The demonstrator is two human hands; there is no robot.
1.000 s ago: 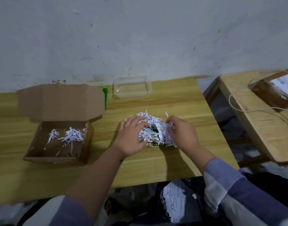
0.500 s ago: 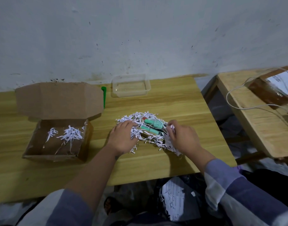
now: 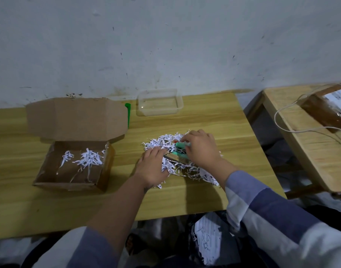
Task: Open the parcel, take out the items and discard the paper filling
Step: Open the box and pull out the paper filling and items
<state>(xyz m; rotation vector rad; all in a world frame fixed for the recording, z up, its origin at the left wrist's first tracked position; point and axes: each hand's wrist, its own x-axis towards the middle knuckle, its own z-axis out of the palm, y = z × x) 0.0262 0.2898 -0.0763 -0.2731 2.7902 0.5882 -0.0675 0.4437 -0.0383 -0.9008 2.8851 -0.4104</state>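
Beside the open parcel (image 3: 73,165), our left hand (image 3: 153,169) lies flat, pinning the shredded paper (image 3: 164,142); our right hand (image 3: 201,149) seemingly pinches a green item (image 3: 180,145) free.

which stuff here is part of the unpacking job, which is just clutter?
In the job:
- open box, a few shreds left inside
- shredded paper piled on the table
- teal items in the pile
- left hand on the shreds
- right hand, fingers at a teal item

Lying about:
- clear tub
- green pen
- sealed parcel and white cable on the side table
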